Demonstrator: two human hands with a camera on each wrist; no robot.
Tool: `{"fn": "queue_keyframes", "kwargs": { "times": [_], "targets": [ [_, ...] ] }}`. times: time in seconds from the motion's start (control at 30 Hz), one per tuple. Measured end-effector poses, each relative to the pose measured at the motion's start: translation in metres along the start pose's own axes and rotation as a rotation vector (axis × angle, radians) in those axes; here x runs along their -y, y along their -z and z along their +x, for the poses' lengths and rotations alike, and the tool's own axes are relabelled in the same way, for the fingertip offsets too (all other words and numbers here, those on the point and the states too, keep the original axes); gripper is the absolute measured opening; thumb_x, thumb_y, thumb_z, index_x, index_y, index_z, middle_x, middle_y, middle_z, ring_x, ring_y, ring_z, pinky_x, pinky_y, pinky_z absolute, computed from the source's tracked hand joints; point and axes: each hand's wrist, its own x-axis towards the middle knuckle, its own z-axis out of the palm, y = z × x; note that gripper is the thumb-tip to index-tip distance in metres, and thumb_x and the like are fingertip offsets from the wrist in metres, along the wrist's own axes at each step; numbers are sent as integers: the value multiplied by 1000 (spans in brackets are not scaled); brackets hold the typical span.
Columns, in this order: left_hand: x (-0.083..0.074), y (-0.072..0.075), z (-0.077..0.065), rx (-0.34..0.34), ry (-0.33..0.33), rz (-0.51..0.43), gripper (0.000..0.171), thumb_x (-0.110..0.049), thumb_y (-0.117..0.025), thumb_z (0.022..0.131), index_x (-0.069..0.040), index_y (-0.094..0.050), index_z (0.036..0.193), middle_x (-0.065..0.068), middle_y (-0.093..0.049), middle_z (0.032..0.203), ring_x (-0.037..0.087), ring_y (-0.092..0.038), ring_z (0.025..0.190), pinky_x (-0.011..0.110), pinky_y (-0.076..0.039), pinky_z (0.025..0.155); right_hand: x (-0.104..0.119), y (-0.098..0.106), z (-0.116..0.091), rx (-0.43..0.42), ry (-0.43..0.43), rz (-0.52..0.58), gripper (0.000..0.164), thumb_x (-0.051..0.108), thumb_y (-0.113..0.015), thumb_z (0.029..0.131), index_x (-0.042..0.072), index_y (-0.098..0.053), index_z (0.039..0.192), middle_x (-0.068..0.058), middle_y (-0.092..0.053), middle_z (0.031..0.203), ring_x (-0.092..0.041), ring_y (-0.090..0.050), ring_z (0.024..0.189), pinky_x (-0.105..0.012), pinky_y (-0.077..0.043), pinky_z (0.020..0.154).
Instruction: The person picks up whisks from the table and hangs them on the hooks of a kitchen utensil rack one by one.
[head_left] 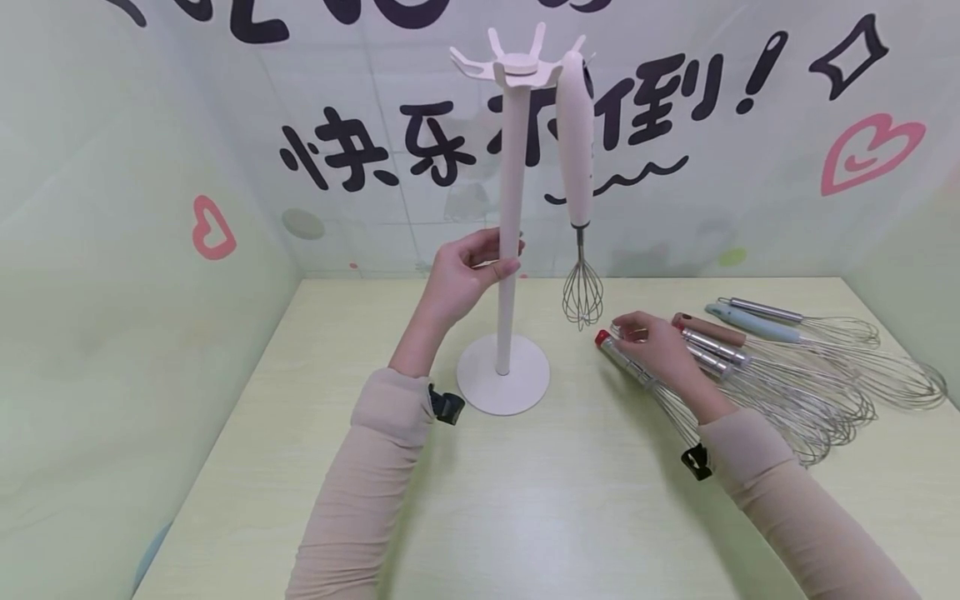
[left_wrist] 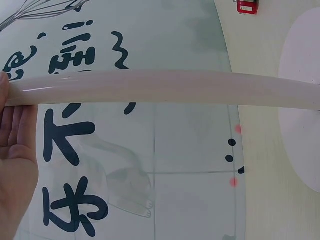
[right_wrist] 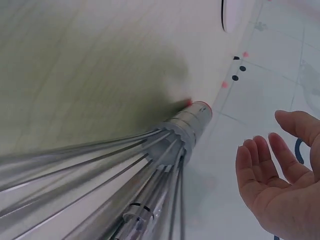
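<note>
My left hand point(head_left: 457, 279) grips the upright white pole point(head_left: 507, 312) of a stand, thumb on one side and fingers behind it. Radiating hooks point(head_left: 521, 73) crown the stand. From one on the right hangs a whisk with a white handle point(head_left: 575, 150), its wires above the table. My right hand point(head_left: 660, 350) hovers by the handle ends of several whisks lying on the table. Closest is a metal-handled whisk point(head_left: 628, 363) with a red tip. In the right wrist view the fingers point(right_wrist: 267, 172) are loosely bent, holding nothing, apart from the metal handle point(right_wrist: 190, 122).
The stand's round white base point(head_left: 480, 387) sits on the pale wooden table point(head_left: 480, 500). Farther right lie a blue-handled whisk point(head_left: 757, 322), a brown-handled whisk point(head_left: 712, 329) and a slim metal whisk point(head_left: 765, 309). A printed backdrop point(head_left: 405, 225) closes off the rear and sides.
</note>
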Motion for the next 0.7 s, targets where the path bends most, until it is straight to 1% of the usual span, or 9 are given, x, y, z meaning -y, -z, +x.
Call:
{"fn": "queue_keyframes", "kwargs": {
  "times": [0.2, 0.3, 0.5, 0.7],
  "targets": [
    [0, -1, -1, -15, 4, 4, 39, -4, -67, 87, 0, -60, 125, 22, -65, 119, 29, -65, 112, 33, -57, 97, -9, -1, -1, 16, 0, -22, 42, 10, -58, 93, -4, -50, 131, -28, -55, 130, -43, -52, 121, -52, -49, 102],
    [-2, -3, -2, -31, 2, 0, 40, -3, -68, 87, 1, -60, 125, 23, -66, 119, 30, -65, 112, 32, -57, 96, -11, -2, 0, 30, -19, -45, 42, 12, -58, 93, -3, -50, 131, -28, -53, 132, -43, -52, 121, -52, -49, 102],
    [-3, -5, -3, -61, 5, -17, 40, 0, -68, 86, 2, -60, 125, 23, -66, 118, 31, -64, 112, 30, -57, 95, -15, -3, 0, 39, -49, -74, 42, 13, -59, 93, -3, -51, 131, -29, -53, 131, -43, -52, 121, -53, -48, 103],
    [-4, -6, -3, -75, 15, -25, 42, 0, -69, 85, 2, -59, 126, 23, -66, 118, 31, -64, 113, 30, -57, 95, -19, -4, 2, 59, -58, -85, 42, 11, -59, 92, -5, -50, 130, -32, -53, 130, -45, -50, 121, -54, -47, 103]
  ]
}}
